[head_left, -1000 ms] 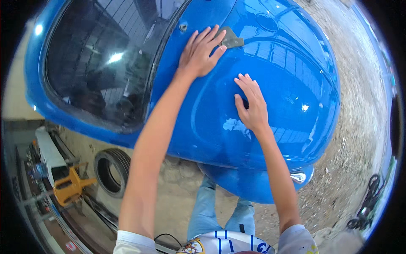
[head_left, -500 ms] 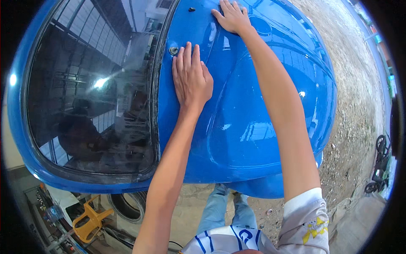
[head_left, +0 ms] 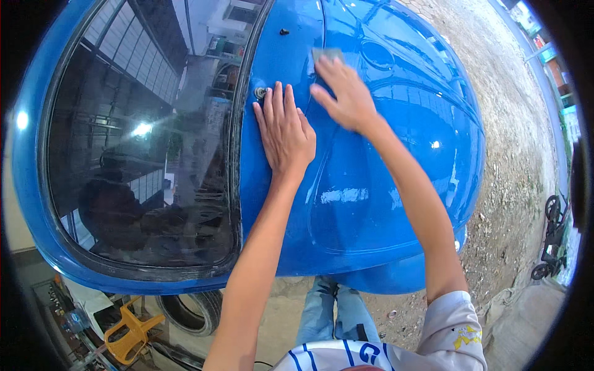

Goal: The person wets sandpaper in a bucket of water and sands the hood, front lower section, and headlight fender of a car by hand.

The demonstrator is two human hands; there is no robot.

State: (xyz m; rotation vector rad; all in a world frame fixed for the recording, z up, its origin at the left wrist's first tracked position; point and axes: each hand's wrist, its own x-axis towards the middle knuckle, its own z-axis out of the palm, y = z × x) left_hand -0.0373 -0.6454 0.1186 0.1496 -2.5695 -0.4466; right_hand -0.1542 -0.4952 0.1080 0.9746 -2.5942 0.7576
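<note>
A glossy blue car body (head_left: 383, 204) lies under both my hands. My left hand (head_left: 286, 136) rests flat on the panel beside the dark windscreen (head_left: 142, 179), its fingers extended and holding nothing. Close to those fingertips is a round metal fitting (head_left: 260, 93). My right hand (head_left: 346, 96), blurred by motion, presses a small grey-green sheet (head_left: 327, 54), perhaps sandpaper, against the paint farther forward. Its fingers lie over the sheet's near part, and the thumb is spread to the side. Farther off, a small black fitting (head_left: 284, 31) pokes up from the panel.
At the lower left are a tyre (head_left: 192, 314) and a yellow plastic chair (head_left: 130, 331). Gravelly ground (head_left: 501, 204) runs along the car's right side. A dark wheeled thing (head_left: 549, 238) stands at the far right.
My right hand has drawn nearer to me with the grey-green sheet, which now shows beyond the fingertips. My left hand still lies flat by the round fitting. The view has shifted slightly.
</note>
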